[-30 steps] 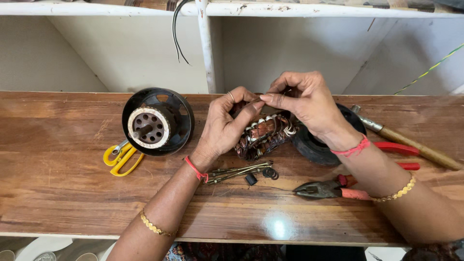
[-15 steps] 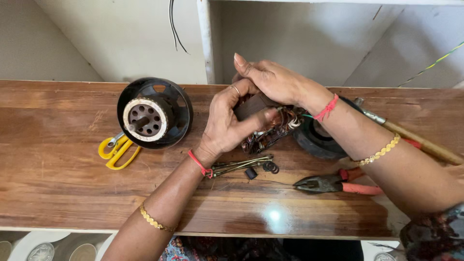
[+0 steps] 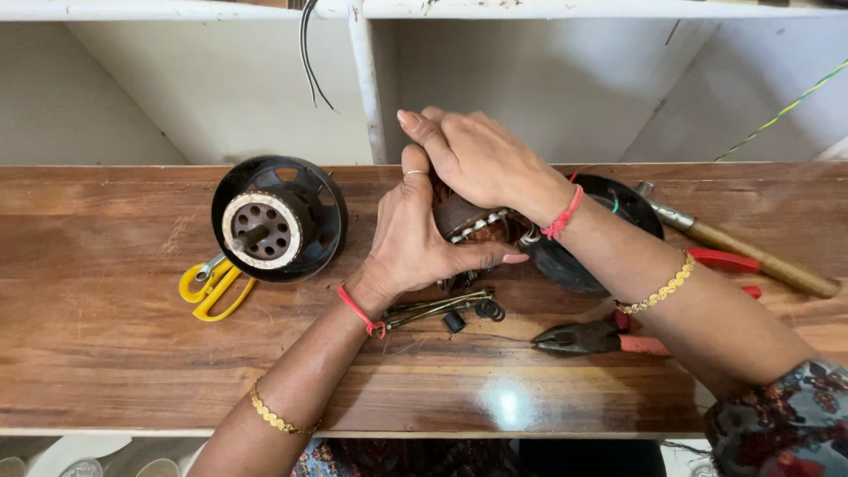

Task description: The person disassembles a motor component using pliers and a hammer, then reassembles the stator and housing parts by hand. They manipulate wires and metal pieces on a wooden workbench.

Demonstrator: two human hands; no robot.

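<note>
Head view: both hands are on the motor coil [image 3: 481,231], a round lump of brown wire with white bits, sitting near the middle of the wooden surface [image 3: 106,336]. The left hand [image 3: 415,234] wraps around its left side, with the fingers curled and the thumb pressed under it. The right hand [image 3: 473,155] lies flat over the top, fingers close together and pressing down. Most of the coil is hidden under the two hands, so how tight the hold is cannot be seen.

The thin wires on the coil look easy to bend or snap. If the right hand pushes too hard, some could break or slide out of place. The coil could also slip from the left hand and roll into the black cover [image 3: 609,238] just behind it.

Small black rings [image 3: 488,310] and a bunch of thin metal pins [image 3: 433,306] lie right under the left wrist. A bump from the arm could send them off the edge. The red pliers [image 3: 601,336] sit near the right arm and could be knocked too.

To the left stand a black round motor part [image 3: 278,219] and yellow scissors [image 3: 210,284], well apart from the hands.
</note>
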